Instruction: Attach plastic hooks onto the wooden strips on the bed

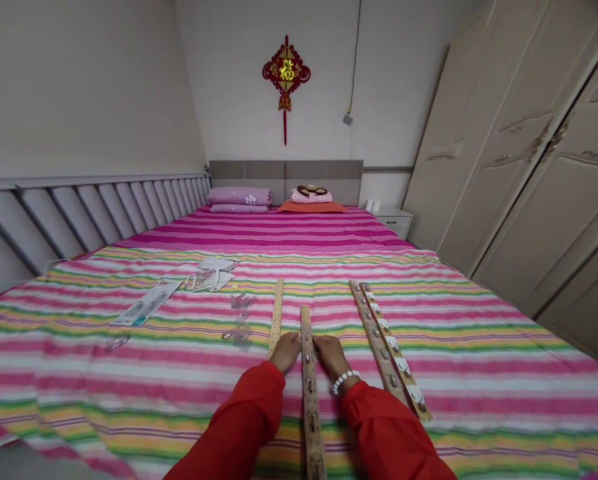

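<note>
Left of centre, clear plastic packets lie loose on the striped bedspread. Left hand and right hand flank the middle wooden strip, fingers curled and pressing its edges, not lifting; seems mid-alignment beside the plain strip. Right, two strips with white fittings lie apart; next likely needs a steady sideways nudge.

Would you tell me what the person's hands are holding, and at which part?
Both the left hand and right hand grip the middle wooden strip from either side, near its far end, as it lies on the bed.
</note>
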`<state>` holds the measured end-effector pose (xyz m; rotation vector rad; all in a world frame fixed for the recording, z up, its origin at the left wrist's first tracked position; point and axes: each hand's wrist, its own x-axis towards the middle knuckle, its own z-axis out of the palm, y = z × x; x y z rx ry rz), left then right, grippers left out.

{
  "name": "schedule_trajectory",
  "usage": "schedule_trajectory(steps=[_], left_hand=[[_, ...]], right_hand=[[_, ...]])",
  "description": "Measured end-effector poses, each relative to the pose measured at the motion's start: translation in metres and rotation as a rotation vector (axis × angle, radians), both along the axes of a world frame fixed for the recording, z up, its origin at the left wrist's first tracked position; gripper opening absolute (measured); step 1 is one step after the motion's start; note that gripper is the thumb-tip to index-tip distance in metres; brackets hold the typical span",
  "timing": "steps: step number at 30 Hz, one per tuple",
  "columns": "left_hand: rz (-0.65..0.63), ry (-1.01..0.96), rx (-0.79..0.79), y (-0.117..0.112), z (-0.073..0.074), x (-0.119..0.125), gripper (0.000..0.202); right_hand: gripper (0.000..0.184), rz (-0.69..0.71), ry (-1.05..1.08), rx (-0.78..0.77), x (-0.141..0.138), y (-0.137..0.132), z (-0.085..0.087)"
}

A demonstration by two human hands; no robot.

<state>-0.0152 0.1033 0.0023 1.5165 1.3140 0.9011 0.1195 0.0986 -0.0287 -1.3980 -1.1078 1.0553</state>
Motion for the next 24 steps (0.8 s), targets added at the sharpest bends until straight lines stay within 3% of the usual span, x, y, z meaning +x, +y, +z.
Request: schedule_trajectory(steps=[3,6,12,15,18,21,24], left_hand=[[0.059,-0.07,0.022,-0.01,0.006,-0.022,0.026],[0.203,-0.147,0.11,-0.018,0.012,-0.056,0.033],[0.495,0.031,0.313,-0.018,0.006,-0.116,0.035],[0.579,0.304,0.407,-0.011,0.0,-0.127,0.039],[0.579,0.499,0.449,-0.004,-0.003,-0.129,0.035],[0.559,0.535,0.478,-0.001,-0.004,-0.128,0.03],[0.555,0.432,0.513,-0.006,-0.002,-0.125,0.025]], right_hand=[[0.031,-0.003,0.081,0.001,0.002,-0.004,0.0],[0.03,-0.009,0.156,-0.001,0.002,-0.006,-0.002],[0.036,-0.009,0.264,-0.001,0.002,-0.008,-0.003],[0.036,-0.01,0.305,-0.003,0.003,-0.007,-0.005],[0.033,-0.016,0.321,0.002,0.004,-0.007,-0.006],[0.032,-0.013,0.336,0.0,0.005,-0.007,-0.007],[0.032,-0.018,0.352,-0.006,0.005,-0.007,-0.008]])
